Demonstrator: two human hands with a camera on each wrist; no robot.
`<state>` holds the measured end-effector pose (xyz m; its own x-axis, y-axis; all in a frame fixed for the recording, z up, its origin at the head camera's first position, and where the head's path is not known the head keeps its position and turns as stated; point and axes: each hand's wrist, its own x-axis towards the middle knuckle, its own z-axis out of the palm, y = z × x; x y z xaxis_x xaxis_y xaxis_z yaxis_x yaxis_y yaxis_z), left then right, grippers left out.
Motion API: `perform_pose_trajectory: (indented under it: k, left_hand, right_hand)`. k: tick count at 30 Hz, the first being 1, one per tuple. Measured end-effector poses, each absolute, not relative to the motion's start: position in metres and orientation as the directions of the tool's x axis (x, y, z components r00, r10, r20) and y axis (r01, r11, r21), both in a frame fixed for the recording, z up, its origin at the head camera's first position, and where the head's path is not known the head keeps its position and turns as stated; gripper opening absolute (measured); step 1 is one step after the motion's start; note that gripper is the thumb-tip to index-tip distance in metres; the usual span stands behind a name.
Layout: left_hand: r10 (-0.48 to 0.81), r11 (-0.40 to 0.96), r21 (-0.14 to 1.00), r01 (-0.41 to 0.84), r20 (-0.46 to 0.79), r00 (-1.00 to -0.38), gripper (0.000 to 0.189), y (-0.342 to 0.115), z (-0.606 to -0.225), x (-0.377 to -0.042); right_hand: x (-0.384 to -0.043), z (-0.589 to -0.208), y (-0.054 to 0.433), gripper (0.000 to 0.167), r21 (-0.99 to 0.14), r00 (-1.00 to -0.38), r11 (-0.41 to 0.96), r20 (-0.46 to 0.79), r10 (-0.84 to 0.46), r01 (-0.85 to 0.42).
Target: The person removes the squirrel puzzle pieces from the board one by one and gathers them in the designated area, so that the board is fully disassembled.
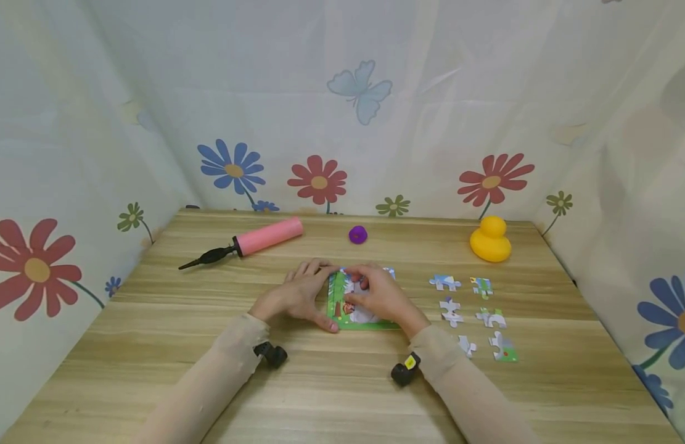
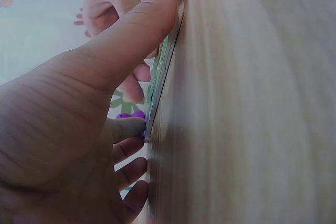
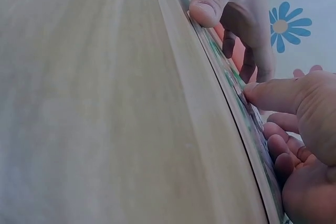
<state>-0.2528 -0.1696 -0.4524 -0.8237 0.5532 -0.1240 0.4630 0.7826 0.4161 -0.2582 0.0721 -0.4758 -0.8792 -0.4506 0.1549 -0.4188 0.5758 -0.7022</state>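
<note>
A jigsaw puzzle board (image 1: 338, 295) with a green border and a picture of grass and sky lies flat on the table. My left hand (image 1: 299, 296) rests along its left side, thumb on the near left corner and index finger at the far left corner. In the left wrist view the left thumb (image 2: 139, 32) lies over the board's edge. Over the middle of the board, my right hand (image 1: 380, 295) touches the picture with its thumb, its other fingers bent beyond. In the right wrist view the right thumb (image 3: 278, 96) presses on the pieces; the palm hides part of the board.
Several loose jigsaw pieces (image 1: 452, 312) lie right of the board in two columns. Farther back are a pink hand pump (image 1: 270, 237) with a black nozzle, a small purple object (image 1: 357, 234) and a yellow rubber duck (image 1: 491, 240). Flowered curtains (image 1: 420, 123) surround the wooden table (image 1: 331, 394).
</note>
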Motion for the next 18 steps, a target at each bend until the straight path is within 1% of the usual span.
perform_pose_trajectory:
  k: [6, 8, 14, 18]
  left_hand:
    - [0.554, 0.784, 0.409, 0.467, -0.121, -0.824, 0.139, -0.1710, -0.4518, -0.2532]
    - [0.554, 0.784, 0.408, 0.468, -0.121, -0.824, 0.139, -0.1710, -0.4519, -0.2533]
    - [0.554, 0.782, 0.415, 0.464, -0.122, -0.824, 0.139, -0.1703, -0.4501, -0.2524]
    - [0.552, 0.782, 0.422, 0.459, -0.128, -0.824, 0.138, -0.1702, -0.4507, -0.2520]
  right_hand:
    - [-0.2598, -0.4765, 0.0720, 0.041, -0.733, -0.892, 0.550, 0.176, -0.416, -0.400]
    - [-0.2603, -0.4765, 0.0716, 0.039, -0.735, -0.897, 0.550, 0.184, -0.402, -0.397]
    - [-0.2609, -0.4746, 0.0704, 0.045, -0.704, -0.895, 0.580, 0.186, -0.406, -0.410]
    - [-0.2605, -0.4730, 0.0703, 0.049, -0.693, -0.893, 0.597, 0.160, -0.420, -0.405]
